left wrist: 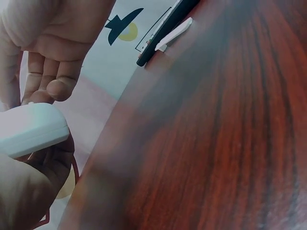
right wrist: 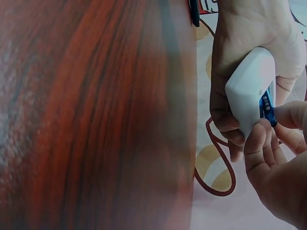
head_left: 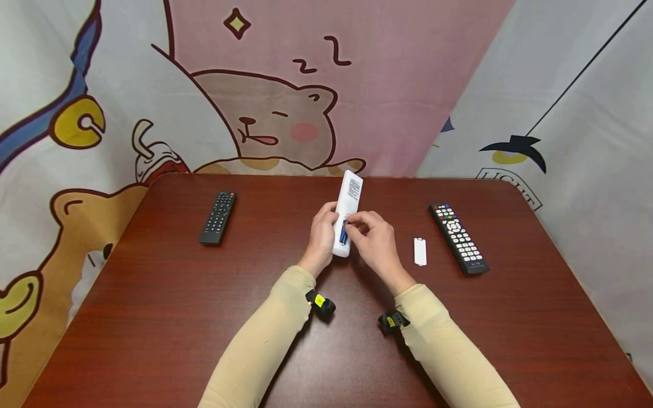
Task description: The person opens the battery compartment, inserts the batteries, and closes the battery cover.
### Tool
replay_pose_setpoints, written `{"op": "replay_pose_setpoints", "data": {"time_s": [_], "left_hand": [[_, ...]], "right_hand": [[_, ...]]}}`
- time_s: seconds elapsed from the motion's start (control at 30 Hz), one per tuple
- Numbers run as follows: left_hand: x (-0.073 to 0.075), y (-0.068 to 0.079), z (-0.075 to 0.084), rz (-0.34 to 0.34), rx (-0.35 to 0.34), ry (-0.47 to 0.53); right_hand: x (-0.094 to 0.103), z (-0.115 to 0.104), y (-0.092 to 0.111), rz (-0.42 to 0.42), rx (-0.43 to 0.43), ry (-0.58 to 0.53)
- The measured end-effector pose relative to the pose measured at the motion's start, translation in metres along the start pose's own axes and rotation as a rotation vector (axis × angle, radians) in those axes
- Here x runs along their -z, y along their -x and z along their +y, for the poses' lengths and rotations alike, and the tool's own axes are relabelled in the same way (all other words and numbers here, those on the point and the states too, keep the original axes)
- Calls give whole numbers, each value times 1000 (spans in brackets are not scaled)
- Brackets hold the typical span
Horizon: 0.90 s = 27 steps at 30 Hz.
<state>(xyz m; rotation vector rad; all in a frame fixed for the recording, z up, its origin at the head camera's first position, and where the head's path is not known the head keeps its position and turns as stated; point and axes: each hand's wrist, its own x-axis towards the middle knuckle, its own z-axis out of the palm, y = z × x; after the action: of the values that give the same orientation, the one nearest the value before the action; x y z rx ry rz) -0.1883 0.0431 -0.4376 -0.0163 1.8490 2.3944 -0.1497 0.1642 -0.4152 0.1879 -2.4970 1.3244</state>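
A white remote control (head_left: 349,195) is held above the table in my left hand (head_left: 322,235), whose fingers wrap around its sides. Its back, with a printed label at the top end, faces up in the head view, and the battery compartment is uncovered. Inside shows a blue battery (right wrist: 267,106), one end standing slightly out of the compartment in the right wrist view. My right hand (head_left: 377,241) pinches that end between thumb and fingers. Whether a second battery lies beside it is hard to tell. In the left wrist view only the remote's rounded white end shows.
A small white battery cover (head_left: 420,251) lies on the brown table (head_left: 204,317), right of my hands. Beyond it is a black remote with white buttons (head_left: 459,239). A smaller black remote (head_left: 218,218) lies on the left. A cartoon-printed cloth (head_left: 398,85) hangs behind the table.
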Motion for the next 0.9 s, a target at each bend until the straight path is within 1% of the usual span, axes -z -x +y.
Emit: {"op": "replay_pose_setpoints", "data": {"time_s": [0.17,0.37,0.57,0.73,0.9], "left_hand": [[1,0,0,0,-10,5],[0,0,0,9,-41,44],[-2,0,0,24,-38,78],[-3,0,1,14,-28,98],[-2,-2,3,-2,-35,135]], "right_hand": [[-1,0,0,-7,26,14],[-3,-1,1,19,52,22],[-6,0,3,63,79,22],[-9,1,4,116,95,47],[-11,0,5,107,87,32]]}}
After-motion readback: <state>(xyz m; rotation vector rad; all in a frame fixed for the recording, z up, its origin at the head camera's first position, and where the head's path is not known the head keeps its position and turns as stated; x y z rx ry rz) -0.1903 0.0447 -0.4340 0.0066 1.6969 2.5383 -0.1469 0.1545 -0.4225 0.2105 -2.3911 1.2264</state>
